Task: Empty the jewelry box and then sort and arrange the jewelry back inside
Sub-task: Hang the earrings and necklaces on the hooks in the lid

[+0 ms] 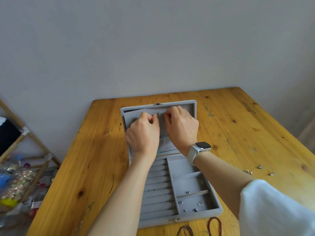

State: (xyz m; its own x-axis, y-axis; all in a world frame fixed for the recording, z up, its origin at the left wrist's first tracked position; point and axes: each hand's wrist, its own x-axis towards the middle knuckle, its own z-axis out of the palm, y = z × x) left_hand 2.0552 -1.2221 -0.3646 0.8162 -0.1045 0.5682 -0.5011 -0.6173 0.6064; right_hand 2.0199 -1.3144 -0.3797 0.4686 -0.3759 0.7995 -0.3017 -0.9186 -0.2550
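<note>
Head view. Your left hand (142,132) and right hand (181,127) are both up inside the open lid (192,106) of the grey velvet-lined jewelry box (216,204), which lies flat on the yellow pine table (238,126). Fingers of both hands are curled in, tips nearly meeting around a small metal hook or clasp (157,114) near the top of the lid. What each hand actually has hold of, you cannot tell; the fingertips hide it.

Step, by my reading: you are working on the lid's hanging section, either freeing or fastening a chain there. Which one the frame does not settle. Emptying looks incomplete.

Next move calls for a fine pinch at the hook, and a slow draw so nothing snags on the pale fabric pocket (166,143) below.

Containers:
- Box base, left: ridged ring rolls (156,198), nothing seen in them.
- Base, right, near compartment: several small studs (189,206) loose inside; one more just above the divider.
- Base, right, upper compartments: appear bare.

Outside the box: small silver earrings (260,166) on the table at right; a dark red bead string (215,224) and brown loops (185,230) by the front edge.
</note>
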